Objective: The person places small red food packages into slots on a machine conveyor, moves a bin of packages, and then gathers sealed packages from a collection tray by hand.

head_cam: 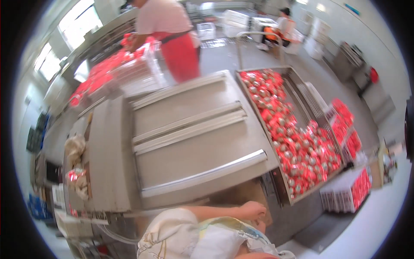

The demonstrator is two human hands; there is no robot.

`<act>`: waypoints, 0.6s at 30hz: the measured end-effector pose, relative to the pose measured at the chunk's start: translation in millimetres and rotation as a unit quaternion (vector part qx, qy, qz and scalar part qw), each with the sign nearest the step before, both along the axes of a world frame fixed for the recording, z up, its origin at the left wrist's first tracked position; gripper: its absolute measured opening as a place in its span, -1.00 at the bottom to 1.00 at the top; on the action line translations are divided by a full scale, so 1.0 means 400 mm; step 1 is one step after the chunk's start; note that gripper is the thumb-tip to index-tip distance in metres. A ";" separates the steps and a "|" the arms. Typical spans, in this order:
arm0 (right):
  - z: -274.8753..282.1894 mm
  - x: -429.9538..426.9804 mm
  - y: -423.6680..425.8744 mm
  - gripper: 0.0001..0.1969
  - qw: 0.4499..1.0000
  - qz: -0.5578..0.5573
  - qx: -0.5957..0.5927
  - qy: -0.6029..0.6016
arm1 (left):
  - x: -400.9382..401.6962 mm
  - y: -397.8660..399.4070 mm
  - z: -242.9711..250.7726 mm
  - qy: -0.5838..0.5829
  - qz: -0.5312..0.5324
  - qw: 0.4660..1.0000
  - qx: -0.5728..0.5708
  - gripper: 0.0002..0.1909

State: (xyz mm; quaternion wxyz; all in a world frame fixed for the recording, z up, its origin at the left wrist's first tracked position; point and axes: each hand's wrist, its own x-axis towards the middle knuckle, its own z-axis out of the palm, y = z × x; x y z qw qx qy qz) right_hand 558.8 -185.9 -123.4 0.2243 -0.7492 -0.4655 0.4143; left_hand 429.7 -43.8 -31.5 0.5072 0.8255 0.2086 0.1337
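Observation:
My left hand [253, 211] is curled near my body, below the front edge of a steel machine bed [194, 132], and nothing shows in it. Just below it a small part of my right hand [260, 225] shows; my clothing hides the rest. The bed looks like that of a vacuum packing machine and bears long metal bars [207, 173]. Against its right side stands a shallow metal tray cart [313, 189] with many red-and-clear packets [300, 152] of round pale items, touched by neither hand. Some picture parts are blurred.
A co-worker in a red apron [179, 53] bends over red packets [97, 76] beyond the machine. Another person in orange [280, 30] sits at the back. White crates [338, 199] of red packets stand right of the cart. Cloths [75, 149] lie beyond the machine's left end.

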 end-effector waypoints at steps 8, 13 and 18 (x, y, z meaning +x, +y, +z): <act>0.115 -0.102 -0.198 -0.81 0.961 -0.263 0.089 0.002 | -0.027 -0.135 0.075 -0.058 -0.100 0.988 0.106 -0.78; 0.153 -0.197 -0.363 -0.80 0.903 -0.410 0.128 -0.031 | -0.042 -0.277 0.122 -0.031 -0.207 0.975 0.073 -0.78; 0.150 -0.376 -0.580 -0.82 0.827 -0.519 0.213 -0.043 | -0.065 -0.425 0.131 0.037 -0.289 0.956 0.041 -0.46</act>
